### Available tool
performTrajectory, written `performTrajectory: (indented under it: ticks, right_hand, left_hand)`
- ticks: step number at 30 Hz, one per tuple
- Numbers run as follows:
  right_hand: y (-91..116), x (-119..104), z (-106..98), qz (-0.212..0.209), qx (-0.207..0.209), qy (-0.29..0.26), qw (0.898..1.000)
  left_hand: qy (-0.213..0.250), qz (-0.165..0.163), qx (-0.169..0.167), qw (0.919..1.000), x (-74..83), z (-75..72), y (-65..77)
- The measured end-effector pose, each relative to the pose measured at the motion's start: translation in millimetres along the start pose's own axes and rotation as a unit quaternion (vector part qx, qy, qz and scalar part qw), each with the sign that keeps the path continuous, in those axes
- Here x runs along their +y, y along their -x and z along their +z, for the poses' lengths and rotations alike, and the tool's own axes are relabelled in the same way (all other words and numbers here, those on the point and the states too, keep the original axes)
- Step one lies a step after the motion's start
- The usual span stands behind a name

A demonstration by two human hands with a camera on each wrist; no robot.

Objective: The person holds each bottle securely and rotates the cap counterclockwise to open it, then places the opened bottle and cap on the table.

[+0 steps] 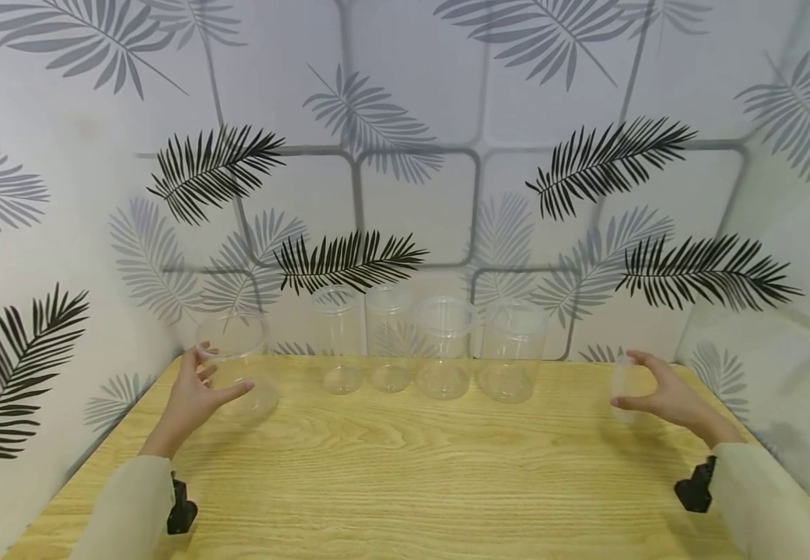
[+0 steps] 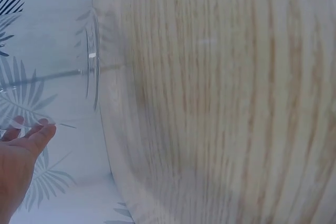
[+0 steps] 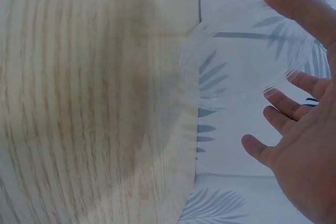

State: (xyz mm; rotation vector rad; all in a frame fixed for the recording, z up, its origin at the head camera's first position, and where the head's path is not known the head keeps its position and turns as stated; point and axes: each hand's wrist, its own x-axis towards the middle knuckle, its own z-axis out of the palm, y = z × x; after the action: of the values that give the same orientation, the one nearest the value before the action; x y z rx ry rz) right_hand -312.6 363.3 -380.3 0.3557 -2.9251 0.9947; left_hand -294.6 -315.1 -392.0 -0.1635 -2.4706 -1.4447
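At the left of the head view, my left hand (image 1: 198, 393) grips a wide clear plastic jar (image 1: 254, 400), its fingers at the rim and its thumb across the near side. The jar leans slightly, rim toward the left. In the left wrist view, the fingertips (image 2: 46, 128) of that hand show beside the see-through wall. Over the right side of the table, my right hand (image 1: 671, 397) pinches a round clear lid (image 1: 623, 389) by its edge, held nearly upright. The right wrist view shows the thumb and fingertips at opposite edges of this lid (image 3: 236, 59).
Several clear cylindrical jars stand in a row along the back of the wood-grain table (image 1: 405, 482): two narrow, one of them a slim jar (image 1: 341, 379), and two wider, including a wide jar (image 1: 510, 381). Behind them rises a leaf-patterned wall (image 1: 412, 202).
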Motion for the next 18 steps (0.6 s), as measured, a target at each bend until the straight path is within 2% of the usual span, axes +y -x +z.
performTrajectory:
  ticks: [8,12,18]
  right_hand:
    - [-6.8,4.8,11.7,-0.034,-0.010,0.040,0.999]
    - [-10.2,5.6,19.1,-0.044,-0.003,0.077,0.996]
    - [-15.6,5.0,29.1,-0.032,-0.009,0.126,0.992]
  left_hand:
    - [-0.020,-0.033,-0.005,0.9993,-2.8,-1.8,0.7]
    - [-0.029,-0.042,-0.008,0.9987,-4.3,-1.7,0.2]
    - [-0.036,-0.052,-0.014,0.9979,-7.8,-1.3,-1.6]
